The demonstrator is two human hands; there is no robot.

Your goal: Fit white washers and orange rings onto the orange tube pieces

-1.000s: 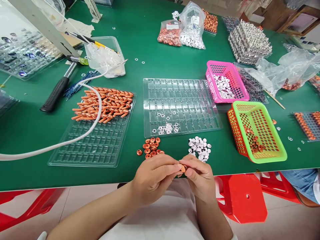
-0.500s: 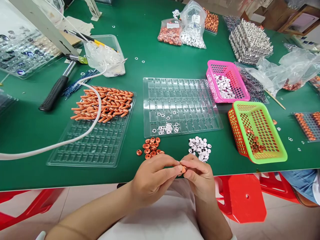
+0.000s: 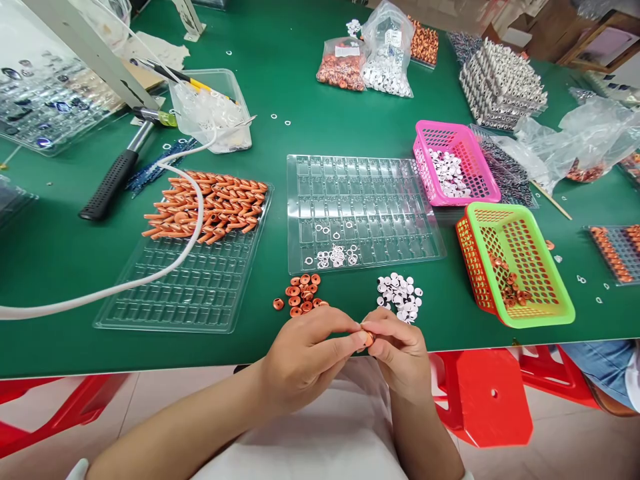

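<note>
Between the fingertips of both hands is a small copper-coloured round part (image 3: 369, 339), partly hidden by the fingers. My left hand (image 3: 307, 357) pinches it from the left, and my right hand (image 3: 400, 353) grips it from the right, just over the table's front edge. Behind my left hand lies a loose pile of copper-coloured round parts (image 3: 303, 293) with holes. Beyond my right hand is a pile of white discs (image 3: 400, 295), some showing black. A clear plastic tray (image 3: 370, 207) behind both piles carries small white rings (image 3: 336, 256).
On the left, copper-coloured parts (image 3: 215, 203) fill part of another clear tray (image 3: 170, 287), crossed by a white tube (image 3: 193, 243). A hammer (image 3: 113, 180) lies beyond. At right stand a pink basket (image 3: 425, 163) and a green basket (image 3: 543, 320). A red stool (image 3: 493, 407) is below.
Both hands keep nearly the same place and grip on the small part. The view has shifted only very slightly.
</note>
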